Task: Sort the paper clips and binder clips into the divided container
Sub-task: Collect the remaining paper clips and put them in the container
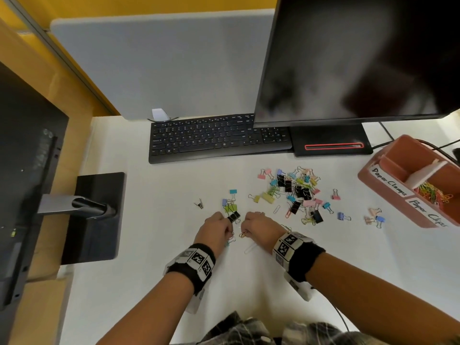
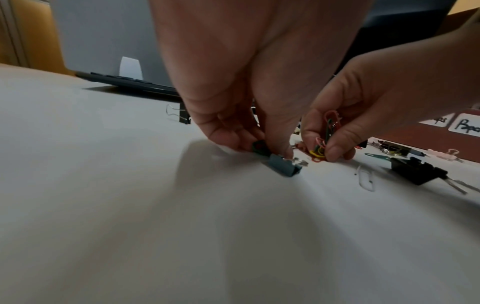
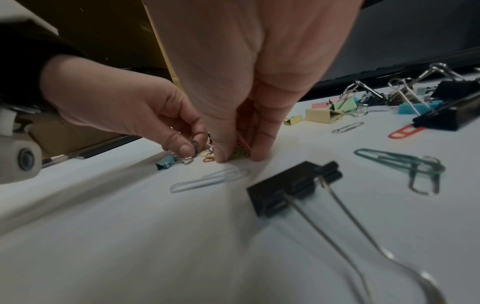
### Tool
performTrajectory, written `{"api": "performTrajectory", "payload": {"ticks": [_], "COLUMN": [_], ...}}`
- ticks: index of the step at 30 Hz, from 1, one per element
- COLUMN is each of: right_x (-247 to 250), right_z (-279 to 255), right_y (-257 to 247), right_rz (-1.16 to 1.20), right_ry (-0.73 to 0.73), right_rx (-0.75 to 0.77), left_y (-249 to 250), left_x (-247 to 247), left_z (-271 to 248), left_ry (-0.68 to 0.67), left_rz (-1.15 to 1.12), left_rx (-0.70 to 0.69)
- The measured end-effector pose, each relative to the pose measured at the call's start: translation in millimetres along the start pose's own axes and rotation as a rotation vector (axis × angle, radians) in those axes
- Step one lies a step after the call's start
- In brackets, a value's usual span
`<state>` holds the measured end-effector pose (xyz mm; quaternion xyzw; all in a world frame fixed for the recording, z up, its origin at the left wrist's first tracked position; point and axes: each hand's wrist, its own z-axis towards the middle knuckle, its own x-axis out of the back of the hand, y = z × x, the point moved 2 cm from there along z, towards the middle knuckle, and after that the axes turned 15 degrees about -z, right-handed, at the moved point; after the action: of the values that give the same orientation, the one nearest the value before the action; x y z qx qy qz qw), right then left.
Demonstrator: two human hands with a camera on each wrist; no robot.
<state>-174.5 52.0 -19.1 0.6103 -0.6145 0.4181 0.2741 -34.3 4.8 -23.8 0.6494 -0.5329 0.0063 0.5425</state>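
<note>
**Two hands down among the clips at the near edge of the table**

Both hands work close together on the white table (image 1: pixel 139 282), in front of the keyboard (image 1: pixel 211 138). The left hand (image 1: pixel 216 230) has its fingers (image 2: pixel 226 133) curled, pinching the wire handle of a small blue binder clip (image 2: pixel 281 167) that lies on the table; something dark green is also tucked between the fingertips, too blurred to name. The right hand (image 1: pixel 261 227) grips a bundle of coloured paper clips (image 2: pixel 328 131), red, green and yellow, with thumb and fingers closed around it and the fingertips touching the table. A pale paper clip (image 3: pixel 207 180) lies just beside the right hand, and a black binder clip (image 3: pixel 291 185) with long wire handles sits near it. A teal paper clip (image 3: pixel 389 159) lies a little further to the right.

Beyond the hands, a loose heap of binder clips (image 1: pixel 296 188) in pink, blue, yellow and black spreads over the middle of the table, with strays scattered around it. The divided container (image 1: pixel 388 190), reddish, stands at the right edge. Its near compartment, labelled "Paper Clips", holds a tangle of coloured paper clips (image 1: pixel 431 192); the next label reads "Paper Clamps".
</note>
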Motion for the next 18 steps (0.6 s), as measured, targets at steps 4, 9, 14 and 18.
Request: {"api": "performTrajectory", "payload": {"ticks": [4, 9, 14, 18], "right_x": [0, 0, -2, 12], "right_z": [2, 0, -3, -16], "right_y": [0, -1, -3, 17], "right_rz": [-0.024, -0.035, -0.056, 0.063], "right_ry": [-0.031, -0.057, -0.081, -0.013], "right_rx": [-0.032, -0.065, -0.026, -0.028], "left_y": [-3, -5, -3, 21], "left_x": [-4, -3, 8, 21], "left_z": [0, -1, -7, -14], "left_ry": [-0.034, -0.024, -0.009, 0.004], "left_rz": [0.021, -0.023, -0.191, -0.225], "left_rx": [-0.029, -0.049, -0.032, -0.136]}}
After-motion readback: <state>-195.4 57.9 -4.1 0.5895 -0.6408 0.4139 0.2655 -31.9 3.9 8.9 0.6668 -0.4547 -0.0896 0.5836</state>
